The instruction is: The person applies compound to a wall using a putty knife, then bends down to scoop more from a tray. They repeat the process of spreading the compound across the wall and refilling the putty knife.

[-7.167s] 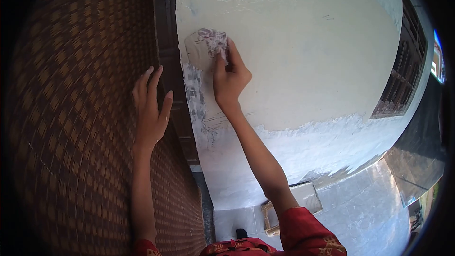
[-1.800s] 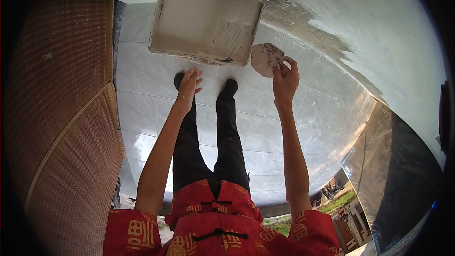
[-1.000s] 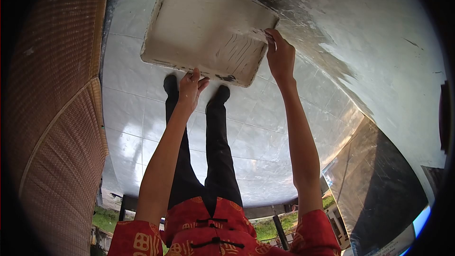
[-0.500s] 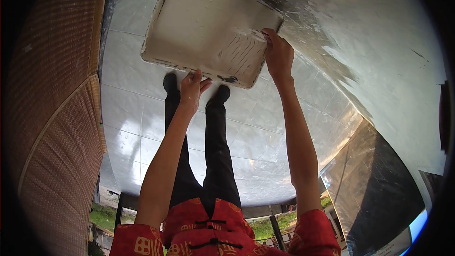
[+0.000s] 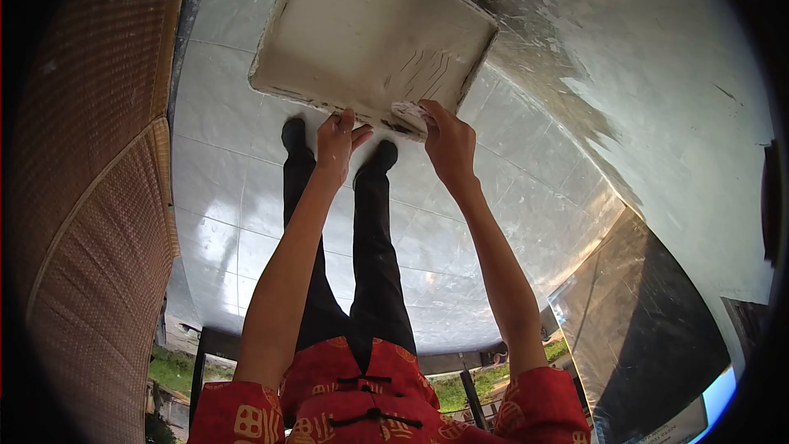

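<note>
A large shallow rectangular tray (image 5: 362, 25), pale beige inside with a worn, dark-stained rim, is held out in front of me above the floor. My left hand (image 5: 335, 148) grips the middle of its near rim, thumb on top, other fingers partly hidden. At the tray's near right corner, my right hand (image 5: 448, 144) pinches a small flat whitish piece (image 5: 407, 108) against the surface. I cannot make out what kind of thing that piece is. Several thin dark wavy lines (image 5: 423, 70) mark the tray's right part.
Grey tiled floor (image 5: 460, 230) lies under my feet. A patchy painted wall (image 5: 657, 99) rises on the right, with a shiny brown panel (image 5: 633, 312) leaning lower down. Woven brown matting (image 5: 99, 230) stands along the left.
My right hand has moved down and left with the whitish piece, from the tray's right side to its near right corner. My left hand stays on the near rim.
</note>
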The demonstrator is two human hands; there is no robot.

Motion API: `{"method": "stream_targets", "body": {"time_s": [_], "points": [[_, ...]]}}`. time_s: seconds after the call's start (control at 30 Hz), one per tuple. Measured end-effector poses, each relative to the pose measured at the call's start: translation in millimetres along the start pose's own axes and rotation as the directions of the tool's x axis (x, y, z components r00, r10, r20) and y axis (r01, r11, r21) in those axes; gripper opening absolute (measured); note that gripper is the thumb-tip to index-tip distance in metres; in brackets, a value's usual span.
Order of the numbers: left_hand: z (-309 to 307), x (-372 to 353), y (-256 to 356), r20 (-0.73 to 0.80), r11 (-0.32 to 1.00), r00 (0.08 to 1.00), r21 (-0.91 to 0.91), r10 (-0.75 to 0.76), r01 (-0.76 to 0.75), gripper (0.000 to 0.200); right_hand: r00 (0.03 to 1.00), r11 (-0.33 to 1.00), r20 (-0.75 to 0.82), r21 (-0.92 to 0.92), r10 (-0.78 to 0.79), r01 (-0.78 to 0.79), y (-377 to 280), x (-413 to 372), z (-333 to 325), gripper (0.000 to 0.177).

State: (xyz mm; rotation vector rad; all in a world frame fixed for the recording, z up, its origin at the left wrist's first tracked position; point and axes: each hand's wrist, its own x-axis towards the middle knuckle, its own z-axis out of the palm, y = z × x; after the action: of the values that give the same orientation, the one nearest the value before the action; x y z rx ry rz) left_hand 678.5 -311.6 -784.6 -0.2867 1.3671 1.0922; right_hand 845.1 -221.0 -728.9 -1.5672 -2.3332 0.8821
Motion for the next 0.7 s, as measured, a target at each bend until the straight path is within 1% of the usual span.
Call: {"method": "stream_targets", "body": {"time_s": [0.13, 0.2, 0.33, 0.4, 0.43, 0.5, 0.53, 0.57, 0.6, 0.63, 0.67, 0.7], "points": [[-1, 2, -2, 0.008, 1.000, 1.000, -0.018, 0.001, -0.001, 0.042, 0.997, 0.999, 0.053, 0.014, 0.048, -0.048, -1, 11, -5, 0.027], [-1, 3, -3, 0.034, 0.998, 0.999, -0.055, 0.027, -0.025, 0.040, 0.985, 0.998, 0.161, 0.009, 0.061, -0.063, 0, 21, -7, 0.031], [2, 2, -2, 0.002, 0.999, 1.000, -0.038, 0.021, -0.021, 0.039, 0.981, 0.996, 0.189, 0.069, 0.036, -0.050, 9, 33, -14, 0.035], [3, 2, -2, -0.003, 0.998, 1.000, -0.048, 0.026, -0.026, 0.038, 0.930, 0.989, 0.359, 0.080, 0.085, -0.121, 9, 40, -24, 0.037], [3, 2, -1, 0.003, 0.998, 0.999, -0.045, 0.035, -0.035, 0.038, 0.934, 0.990, 0.349, 0.081, 0.082, -0.117, 11, 43, -27, 0.037], [4, 1, 0, 0.007, 0.998, 1.000, -0.057, 0.022, -0.021, 0.038, 0.896, 0.968, 0.436, 0.180, 0.080, -0.174, 13, 48, -34, 0.038], [3, 3, -2, 0.020, 0.998, 0.999, -0.055, 0.036, -0.035, 0.038, 0.904, 0.970, 0.420, 0.180, 0.074, -0.164, 14, 45, -35, 0.038], [3, 4, -3, -0.011, 0.999, 1.000, -0.034, 0.022, -0.022, 0.038, 0.910, 0.955, 0.403, 0.215, 0.101, -0.202, 14, 36, -37, 0.039], [4, 4, -1, -0.041, 1.000, 0.999, -0.016, 0.014, -0.014, 0.038, 0.915, 0.939, 0.383, 0.253, 0.124, -0.233, 14, 28, -39, 0.040], [6, 1, 5, -0.023, 0.999, 0.999, -0.017, 0.041, -0.041, 0.038, 0.901, 0.902, 0.391, 0.297, 0.186, -0.315, 13, 21, -41, 0.038], [7, -7, 9, 0.001, 1.000, 1.000, 0.026, 0.016, -0.016, 0.053, 0.883, 0.807, 0.405, 0.423, 0.238, -0.412, 7, 14, -48, 0.036], [7, -19, 16, 0.019, 0.997, 1.000, 0.071, -0.011, 0.010, 0.070, 0.857, 0.683, 0.432, 0.538, 0.280, -0.494, -1, 6, -57, 0.034]]}}
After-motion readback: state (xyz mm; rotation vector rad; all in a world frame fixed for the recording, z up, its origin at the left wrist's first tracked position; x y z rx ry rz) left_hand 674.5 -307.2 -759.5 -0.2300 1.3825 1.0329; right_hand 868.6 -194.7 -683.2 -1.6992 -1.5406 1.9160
